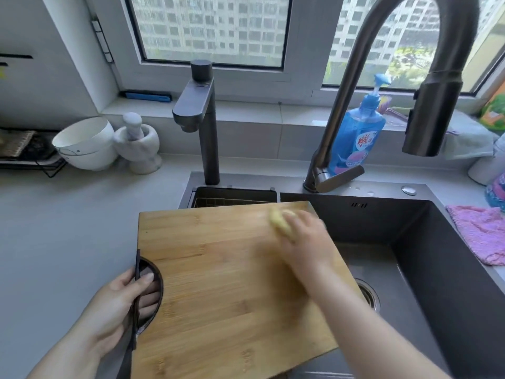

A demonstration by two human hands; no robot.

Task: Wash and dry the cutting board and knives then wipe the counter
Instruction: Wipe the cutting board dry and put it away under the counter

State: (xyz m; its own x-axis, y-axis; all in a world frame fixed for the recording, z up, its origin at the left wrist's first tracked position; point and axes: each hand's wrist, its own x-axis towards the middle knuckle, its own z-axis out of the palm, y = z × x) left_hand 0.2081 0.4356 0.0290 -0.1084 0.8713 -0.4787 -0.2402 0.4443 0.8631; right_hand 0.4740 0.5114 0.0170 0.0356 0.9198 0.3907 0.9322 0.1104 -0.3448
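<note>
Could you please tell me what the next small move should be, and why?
Probably sweep the sponge leftward along the far edge of the cutting board: the right hand holds it at the far right corner, the left hand grips the handle hole, and no suds show elsewhere.

Tan streaked cutting board (218,269), yellow sponge (281,222), blue soap bottle (355,138), pink cloth (483,233), dark grey sink (437,255)

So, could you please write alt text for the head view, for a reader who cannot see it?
A person's right hand rubs a yellow sponge on a wooden cutting board held over a dark sink, while the left hand grips the board's handle hole.
</note>
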